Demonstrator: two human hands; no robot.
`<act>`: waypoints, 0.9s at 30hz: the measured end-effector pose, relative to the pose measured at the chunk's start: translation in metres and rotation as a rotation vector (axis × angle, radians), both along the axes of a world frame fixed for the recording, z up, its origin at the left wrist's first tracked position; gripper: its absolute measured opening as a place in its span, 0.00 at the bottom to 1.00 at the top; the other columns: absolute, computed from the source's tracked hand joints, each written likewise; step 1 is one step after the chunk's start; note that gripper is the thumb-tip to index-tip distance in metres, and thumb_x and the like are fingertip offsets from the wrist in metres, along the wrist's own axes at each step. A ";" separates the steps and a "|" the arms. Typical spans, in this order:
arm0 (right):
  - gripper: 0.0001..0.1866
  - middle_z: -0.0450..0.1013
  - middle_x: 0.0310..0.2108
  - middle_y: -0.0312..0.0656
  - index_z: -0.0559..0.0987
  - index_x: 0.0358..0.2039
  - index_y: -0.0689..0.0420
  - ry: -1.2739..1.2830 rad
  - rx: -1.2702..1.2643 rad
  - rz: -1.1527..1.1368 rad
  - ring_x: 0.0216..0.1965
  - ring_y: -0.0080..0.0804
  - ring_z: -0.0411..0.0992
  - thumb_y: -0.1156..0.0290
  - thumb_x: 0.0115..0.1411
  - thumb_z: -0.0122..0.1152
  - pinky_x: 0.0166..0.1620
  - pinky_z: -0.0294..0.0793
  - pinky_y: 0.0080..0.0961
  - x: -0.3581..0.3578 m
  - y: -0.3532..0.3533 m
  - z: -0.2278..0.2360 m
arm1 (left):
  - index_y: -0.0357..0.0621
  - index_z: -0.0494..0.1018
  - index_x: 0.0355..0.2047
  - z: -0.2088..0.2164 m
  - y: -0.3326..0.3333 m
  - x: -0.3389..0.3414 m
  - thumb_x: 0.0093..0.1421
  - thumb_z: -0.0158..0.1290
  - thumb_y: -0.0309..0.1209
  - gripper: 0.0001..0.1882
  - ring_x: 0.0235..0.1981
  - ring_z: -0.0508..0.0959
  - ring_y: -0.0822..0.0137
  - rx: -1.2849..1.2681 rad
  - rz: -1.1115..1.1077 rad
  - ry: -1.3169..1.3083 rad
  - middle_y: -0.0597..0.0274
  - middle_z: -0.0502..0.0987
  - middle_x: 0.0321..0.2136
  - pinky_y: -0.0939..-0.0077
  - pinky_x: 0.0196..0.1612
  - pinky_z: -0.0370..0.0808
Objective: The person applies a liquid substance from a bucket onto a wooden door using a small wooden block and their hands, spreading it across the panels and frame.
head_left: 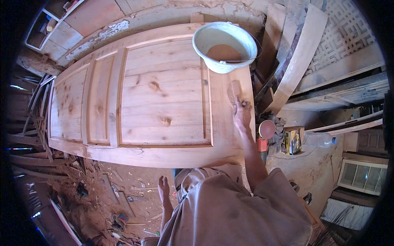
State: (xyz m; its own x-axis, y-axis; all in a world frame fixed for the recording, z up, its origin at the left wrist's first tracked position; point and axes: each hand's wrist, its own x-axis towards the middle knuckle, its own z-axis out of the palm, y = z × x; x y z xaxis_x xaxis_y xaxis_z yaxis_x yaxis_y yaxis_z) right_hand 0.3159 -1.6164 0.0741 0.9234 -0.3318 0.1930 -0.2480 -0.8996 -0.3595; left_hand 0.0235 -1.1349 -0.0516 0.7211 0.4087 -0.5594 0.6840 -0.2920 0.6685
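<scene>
A large panelled wooden door [164, 92] with dark knots lies flat in front of me. My right hand [242, 112] rests on its right-hand end, fingers curled around the near end of a small flat wooden piece [235, 88], index finger stretched along it. The grip is partly hidden. A brown patch, perhaps dust or filler, marks the wood just left of that piece. Beyond my hand, a pale bucket [225, 47] with a wire handle stands on the door's far right corner, brown material inside. My left hand [163, 187] hangs off the door's near edge, fingers loosely extended, holding nothing.
Right of the door are a round sanding disc [267, 129] on an orange-red tool, a yellow-black box [291, 140] and a plastic bottle [324, 141]. Curved boards [301, 57] lean at the far right. Wood scraps and shavings [123, 192] litter the floor at left.
</scene>
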 end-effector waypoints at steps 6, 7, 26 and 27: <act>0.25 0.61 0.37 0.52 0.68 0.55 0.45 -0.034 0.091 0.040 0.40 0.50 0.63 0.72 0.56 0.54 0.40 0.71 0.42 -0.028 0.014 0.005 | 0.37 0.68 0.50 0.007 -0.008 -0.032 0.60 0.47 0.47 0.27 0.48 0.72 0.53 0.158 -0.065 0.157 0.41 0.72 0.45 0.66 0.49 0.68; 0.25 0.61 0.37 0.52 0.68 0.55 0.45 -0.034 0.093 0.041 0.40 0.50 0.63 0.72 0.56 0.54 0.40 0.71 0.42 -0.034 0.016 0.010 | 0.37 0.68 0.50 0.006 -0.007 -0.035 0.60 0.47 0.47 0.27 0.48 0.73 0.53 0.099 -0.017 0.163 0.41 0.72 0.45 0.66 0.49 0.68; 0.26 0.64 0.40 0.53 0.69 0.54 0.47 0.048 -0.051 0.116 0.40 0.49 0.63 0.77 0.52 0.53 0.45 0.66 0.40 0.028 -0.020 -0.001 | 0.38 0.66 0.51 0.056 -0.037 0.029 0.62 0.45 0.46 0.26 0.48 0.72 0.54 0.058 -0.086 0.046 0.44 0.73 0.45 0.66 0.50 0.68; 0.26 0.64 0.39 0.54 0.69 0.54 0.47 0.042 -0.009 0.158 0.39 0.48 0.63 0.76 0.53 0.53 0.44 0.67 0.40 0.029 -0.018 0.003 | 0.39 0.67 0.51 0.049 -0.033 0.020 0.62 0.45 0.46 0.25 0.49 0.72 0.53 0.075 -0.082 0.043 0.43 0.72 0.45 0.65 0.50 0.68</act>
